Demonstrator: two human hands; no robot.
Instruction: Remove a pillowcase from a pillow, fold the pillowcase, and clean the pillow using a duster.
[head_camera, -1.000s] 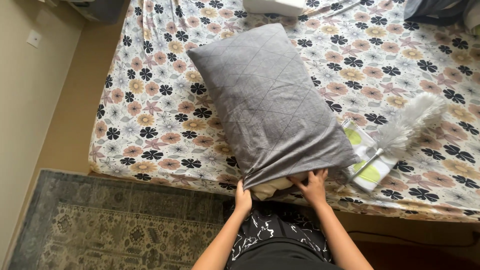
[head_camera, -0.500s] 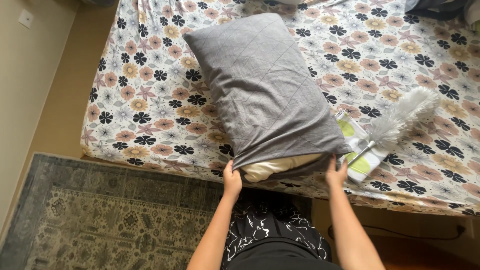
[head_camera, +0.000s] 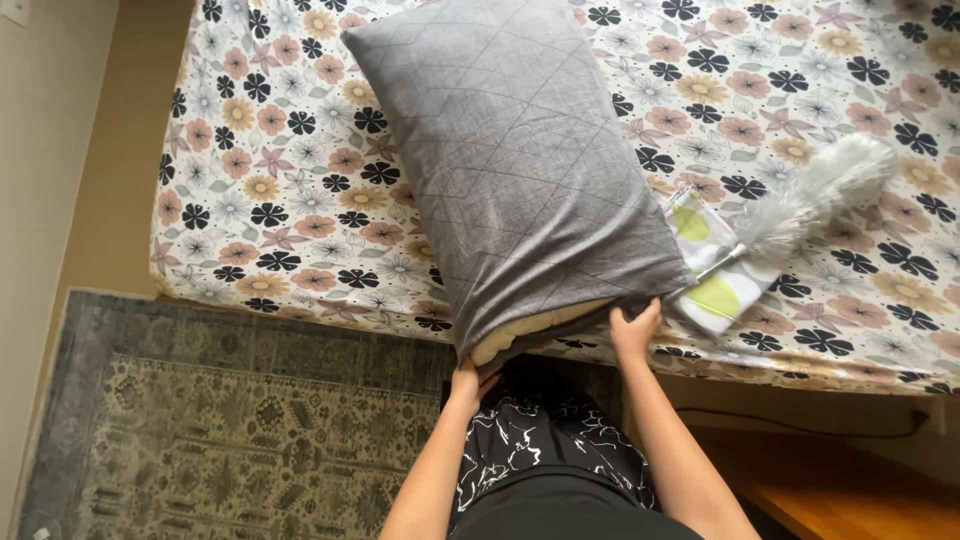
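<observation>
Left hand (head_camera: 468, 378) and right hand (head_camera: 634, 328) each grip the open end of the grey quilted fabric pillow (head_camera: 520, 170), centre frame, on the flower-patterned bed (head_camera: 280, 190).

pillowcase (head_camera: 520, 170): grey matt quilted cloth | sheet (head_camera: 280, 180): smooth floral cloth | duster (head_camera: 810, 200): fluffy white fibres
</observation>
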